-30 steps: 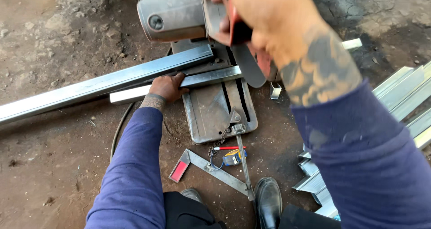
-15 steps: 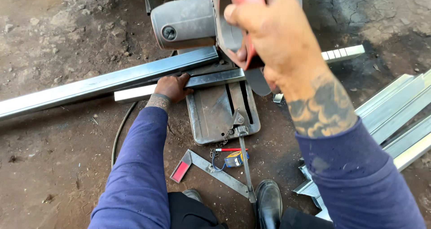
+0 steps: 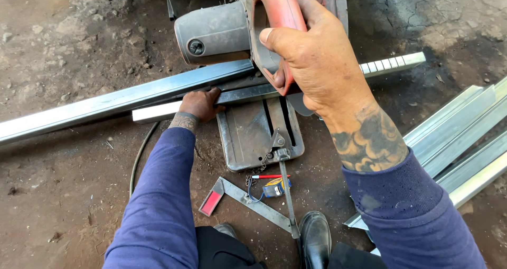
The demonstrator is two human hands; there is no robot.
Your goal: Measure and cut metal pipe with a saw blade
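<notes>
The person's right hand (image 3: 317, 63) is clenched around the red handle (image 3: 280, 15) of a grey-motored chop saw (image 3: 216, 34), which stands on a dark metal base plate (image 3: 253, 137) on the dirt floor (image 3: 63, 195). The left hand (image 3: 199, 104) presses flat, fingers curled, on a long silvery steel square tube (image 3: 105, 102) that lies across the saw's base, just left of the blade line.

Taking the base plate as landmark: the long tube runs from its rear edge far out to the left, and a second, shorter pale tube (image 3: 391, 64) runs off its right side. The left hand sits at the plate's left rear corner, touching both the tube and a lighter strip just in front of it. The right hand is above the plate, on the handle.

The likely trouble lies in how near the left hand is to the cutting line: if the tube shifts or kicks under the blade, the fingers could be drawn in. The long overhang to the left looks unsupported, so the tube could sag and pinch the blade. No clamp can be seen gripping the tube.

In front of the plate lie a steel try square with a red end (image 3: 232, 195), a small tape measure (image 3: 275, 187) and a red pencil (image 3: 269, 176). A black boot (image 3: 315, 237) stands just beside them, and a stack of steel sections (image 3: 465, 142) lies to the right.
</notes>
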